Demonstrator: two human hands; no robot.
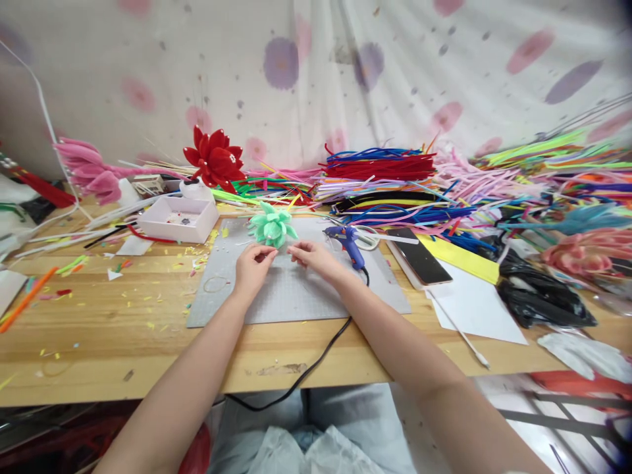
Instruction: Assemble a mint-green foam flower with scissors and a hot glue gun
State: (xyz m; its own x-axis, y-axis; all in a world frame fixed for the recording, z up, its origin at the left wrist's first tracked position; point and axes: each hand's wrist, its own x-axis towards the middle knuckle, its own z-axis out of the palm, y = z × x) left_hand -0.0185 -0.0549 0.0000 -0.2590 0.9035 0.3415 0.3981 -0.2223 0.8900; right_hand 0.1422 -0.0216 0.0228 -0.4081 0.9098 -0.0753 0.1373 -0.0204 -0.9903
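Both of my hands hover over the grey cutting mat, a short gap between them. Thumb and fingers of my left hand are pinched together; anything in the pinch is too small to see. My right hand is pinched likewise, facing the left, its contents also unclear. Just behind them a mint-green pipe-cleaner flower rests on the mat, very close to my left fingers. To the right of my right hand lies a blue hot glue gun, its black cord running under my right forearm and off the table's front edge.
A white box with small bits stands left, beneath a red flower. Bundles of pipe cleaners line the back. At right lie a phone, white paper, a cable and a black plastic bag.
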